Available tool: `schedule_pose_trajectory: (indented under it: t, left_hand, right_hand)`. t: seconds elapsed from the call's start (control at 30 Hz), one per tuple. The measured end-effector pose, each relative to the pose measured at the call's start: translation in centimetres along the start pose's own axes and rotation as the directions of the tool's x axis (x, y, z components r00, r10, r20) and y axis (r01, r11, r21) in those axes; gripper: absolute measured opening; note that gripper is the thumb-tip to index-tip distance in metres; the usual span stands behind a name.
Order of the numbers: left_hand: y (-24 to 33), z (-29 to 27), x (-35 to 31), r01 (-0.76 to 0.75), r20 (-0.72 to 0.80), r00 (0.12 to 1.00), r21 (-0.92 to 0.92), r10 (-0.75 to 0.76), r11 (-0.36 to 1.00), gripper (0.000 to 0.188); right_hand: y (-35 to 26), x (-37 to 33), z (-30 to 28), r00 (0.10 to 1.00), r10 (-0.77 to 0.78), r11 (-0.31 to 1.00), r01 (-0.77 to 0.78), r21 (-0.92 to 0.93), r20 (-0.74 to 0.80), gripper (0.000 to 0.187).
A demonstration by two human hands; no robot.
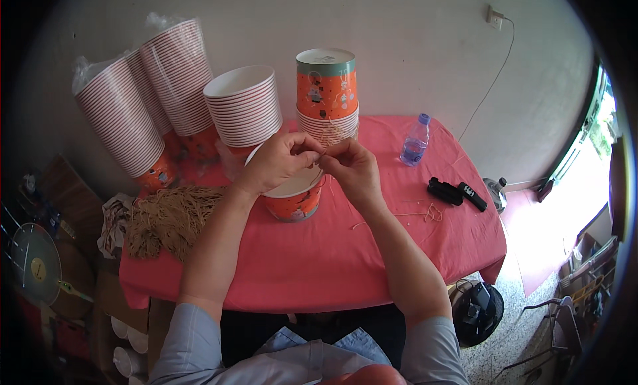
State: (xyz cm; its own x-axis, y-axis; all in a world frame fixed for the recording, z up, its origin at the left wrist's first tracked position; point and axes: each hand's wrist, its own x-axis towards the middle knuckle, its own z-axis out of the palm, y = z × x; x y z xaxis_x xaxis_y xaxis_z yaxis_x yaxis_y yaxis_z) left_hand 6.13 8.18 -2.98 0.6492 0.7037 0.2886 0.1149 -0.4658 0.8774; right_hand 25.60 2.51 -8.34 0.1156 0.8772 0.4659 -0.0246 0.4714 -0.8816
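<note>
Above the rim of an orange paper bucket with a white inside, my two hands meet fingertip to fingertip. My left hand is closed in a pinch, and so is my right hand. Between them is a thin tan string, partly hidden by the fingers; it hangs down by the bucket's right side. The bucket stands upright on the red tablecloth. Whether the string passes through the bucket's wall is too small to tell.
Left of my left forearm lies a heap of tan strings. Tall stacks of paper buckets stand behind, with a shorter stack topped by an upturned bucket. At right are a water bottle, a black device and a loose string.
</note>
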Motion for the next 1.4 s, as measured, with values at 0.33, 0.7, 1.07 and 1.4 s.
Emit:
schedule_pose_trajectory:
  t: [0.33, 0.7, 1.07, 1.4]
  left_hand:
    - [0.4, 0.1, 0.0, 0.008, -0.029, 1.0, -0.037, -0.009, 0.999, 0.021]
    - [0.7, 0.2, -0.1, 0.069, -0.024, 0.997, -0.01, -0.069, 0.998, 0.023]
    - [0.3, 0.2, 0.0, 0.048, -0.012, 0.999, -0.038, -0.049, 0.998, 0.018]
    - [1.7, 0.0, -0.4, 0.134, 0.017, 0.991, -0.049, -0.133, 0.99, 0.015]
  right_hand:
    - [-0.4, -0.1, 0.5, 0.999, -0.032, 0.996, 0.034, 0.088, -0.021, 0.029]
    - [-1.2, -0.8, 1.0, 0.967, -0.243, 0.939, 0.215, -0.269, -0.075, 0.031]
    - [-0.7, 0.5, -0.5, 0.976, -0.145, 0.988, 0.134, -0.079, -0.165, 0.024]
    - [-1.8, 0.9, -2.9, 0.997, 0.069, 0.985, -0.063, -0.161, 0.032, 0.019]
